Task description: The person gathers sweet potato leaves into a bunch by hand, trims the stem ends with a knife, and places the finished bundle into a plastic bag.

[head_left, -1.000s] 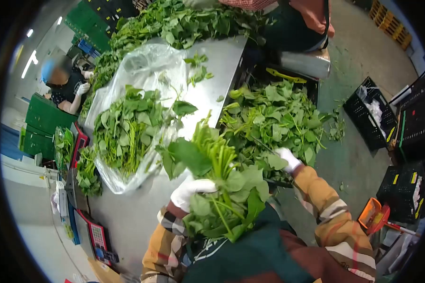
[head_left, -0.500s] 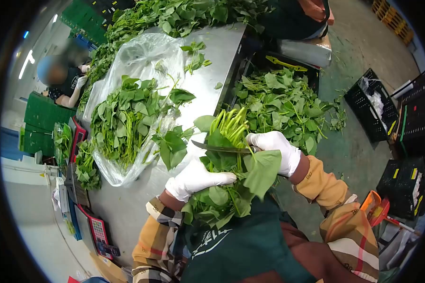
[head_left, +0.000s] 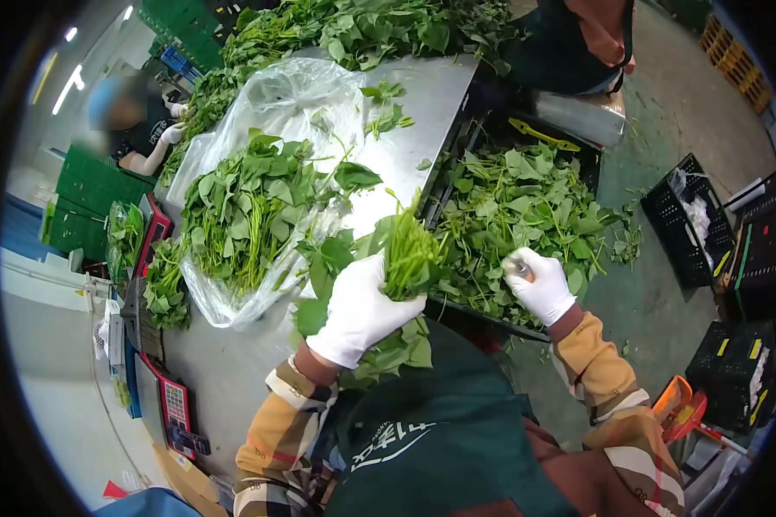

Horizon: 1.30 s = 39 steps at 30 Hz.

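My left hand (head_left: 362,314), in a white glove, is wrapped round a bunch of leafy greens (head_left: 412,258) with its pale stems pointing up and away from me. Leaves hang out below the fist, over the dark green apron (head_left: 431,431). My right hand (head_left: 545,291), also gloved, is closed round a knife (head_left: 518,270). Only the end of its handle shows; the blade is hidden. That hand is above the near right part of a heap of loose greens (head_left: 526,202) in a black crate beside the table.
On the metal table (head_left: 435,73), more greens (head_left: 246,211) lie on a clear plastic bag (head_left: 297,82). Red-framed scales (head_left: 177,409) stand at the left edge. Black crates (head_left: 690,224) are at the right. A co-worker (head_left: 138,125) handles greens at the far left.
My right hand has moved right with the knife, away from the bunch and over the crate. My left hand has lifted the bunch slightly forward and now grips it nearer the stem ends.
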### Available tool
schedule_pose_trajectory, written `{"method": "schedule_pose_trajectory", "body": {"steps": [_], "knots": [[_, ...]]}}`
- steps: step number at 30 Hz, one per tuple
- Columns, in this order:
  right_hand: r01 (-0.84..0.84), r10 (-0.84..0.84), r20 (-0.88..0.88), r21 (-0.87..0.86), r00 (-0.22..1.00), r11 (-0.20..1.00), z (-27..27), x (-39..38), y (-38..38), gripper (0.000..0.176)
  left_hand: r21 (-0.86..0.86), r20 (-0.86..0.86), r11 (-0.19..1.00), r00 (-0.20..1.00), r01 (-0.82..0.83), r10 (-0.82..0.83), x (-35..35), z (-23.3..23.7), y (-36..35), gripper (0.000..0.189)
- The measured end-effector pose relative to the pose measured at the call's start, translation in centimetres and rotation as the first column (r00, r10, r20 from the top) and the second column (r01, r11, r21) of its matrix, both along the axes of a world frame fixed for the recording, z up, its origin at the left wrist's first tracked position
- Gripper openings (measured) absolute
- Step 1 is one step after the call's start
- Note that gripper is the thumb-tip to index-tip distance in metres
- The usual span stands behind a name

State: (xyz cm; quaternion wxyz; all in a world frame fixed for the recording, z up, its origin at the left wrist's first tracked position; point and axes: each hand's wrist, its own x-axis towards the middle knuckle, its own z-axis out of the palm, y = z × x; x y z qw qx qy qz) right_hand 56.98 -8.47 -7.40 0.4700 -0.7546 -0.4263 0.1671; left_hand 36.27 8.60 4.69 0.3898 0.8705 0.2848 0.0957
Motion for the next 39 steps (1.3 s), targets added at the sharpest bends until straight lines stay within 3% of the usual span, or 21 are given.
{"method": "schedule_pose_trajectory", "body": {"steps": [2,4,6,8,10,12,14,16,17,19,21,22,24,26,27,28,30,31,32,35,39], "knots": [[-0.115,0.101,0.079,0.191,0.992,0.975,2.5,-1.9,1.9,0.008,0.296,-0.105,0.955,0.993,-0.022,0.055,-0.3,-0.9,-0.5,0.042],[-0.196,0.171,0.145,0.175,0.974,0.965,5.3,-3.6,3.2,0.008,0.518,-0.159,0.855,0.984,0.011,0.084,-0.4,-1.3,-1.0,0.045],[-0.222,0.181,0.229,0.165,0.956,0.961,6.2,-4.4,4.1,0.011,0.55,-0.11,0.835,0.991,-0.005,0.078,-0.4,-1.7,-1.6,0.048],[-0.241,0.23,0.198,0.038,0.953,0.97,5.6,-4.3,4.6,0.01,0.62,-0.065,0.785,0.997,0.003,0.047,-0.6,-1.5,-1.8,0.049],[-0.147,0.147,-0.018,-0.26,0.989,0.954,2.6,-1.8,4.3,0.014,0.6,-0.033,0.8,0.999,0.013,0.009,-1.1,-0.8,-1.5,0.053],[-0.058,0.038,-0.056,-0.419,0.998,0.906,-1.9,2.0,1.9,0.019,0.579,0.009,0.815,1.0,-0.006,0.001,-2.2,-0.3,-0.2,0.055],[0.045,-0.039,0.022,-0.384,0.999,0.922,-4.9,2.9,-0.1,0.016,0.577,0.018,0.816,1.0,-0.03,0.024,-3.3,-0.2,0.1,0.062],[0.036,-0.112,-0.257,-0.283,0.96,0.959,-2.9,1.1,-0.2,0.014,0.647,0.111,0.759,0.994,-0.08,0.01,-3.4,-1.1,0.3,0.067],[0.026,-0.081,-0.264,-0.203,0.961,0.979,-2.9,0.1,0.2,0.011,0.605,0.05,0.793,0.997,-0.073,0.054,-3.4,-1.2,0.0,0.071],[0.017,-0.016,-0.227,0.001,0.974,1.0,-1.1,-2.5,1.9,0.007,0.614,0.101,0.787,0.995,-0.059,-0.004,-3.3,-1.2,-0.6,0.063],[-0.041,0.073,-0.169,0.188,0.983,0.981,2.7,-5.5,3.6,0.01,0.492,0.032,0.869,0.999,-0.054,0.045,-3.5,-1.2,-1.1,0.053],[-0.09,0.131,-0.149,0.25,0.98,0.964,4.0,-6.6,4.2,0.017,0.486,0.079,0.862,0.99,-0.142,0.118,-3.9,-2.4,-1.4,0.049],[-0.172,0.227,-0.129,0.341,0.965,0.924,5.8,-8.8,5.0,0.027,0.255,0.014,0.957,0.99,-0.138,0.139,-4.8,-2.9,-1.7,0.051],[-0.28,0.337,-0.094,0.377,0.937,0.883,7.8,-10.4,5.7,0.038,-0.046,0.102,0.997,0.992,-0.068,0.072,-6.2,-1.6,-2.3,0.054],[-0.317,0.406,-0.12,0.444,0.906,0.838,9.2,-11.2,6.1,0.044,-0.004,0.259,1.0,0.966,-0.024,0.025,-6.7,-2.3,-2.4,0.053],[-0.356,0.461,-0.212,0.396,0.862,0.846,8.7,-11.7,6.2,0.044,-0.345,0.213,0.937,0.967,-0.062,0.143,-7.9,-4.8,-2.6,0.049],[-0.446,0.494,-0.073,0.328,0.867,0.832,8.4,-12.4,6.6,0.041,-0.516,0.181,0.855,0.968,-0.055,0.171,-9.1,-5.9,-2.5,0.048],[-0.394,0.475,-0.18,0.352,0.862,0.849,7.4,-13.4,7.0,0.036,-0.563,0.14,0.819,0.964,-0.11,0.226,-9.6,-7.1,-2.9,0.041],[-0.425,0.46,-0.148,0.218,0.875,0.878,7.6,-13.5,6.8,0.034,-0.658,0.073,0.738,0.963,-0.148,0.259,-10.1,-7.7,-3.3,0.041],[-0.456,0.468,-0.061,0.139,0.882,0.879,6.5,-14.4,7.0,0.033,-0.682,0.002,0.695,0.95,-0.226,0.311,-10.9,-9.3,-4.2,0.042],[-0.515,0.523,-0.113,0.088,0.845,0.852,6.5,-14.6,7.8,0.033,-0.663,-0.02,0.702,0.944,-0.259,0.329,-11.0,-7.5,-3.9,0.045]]}}
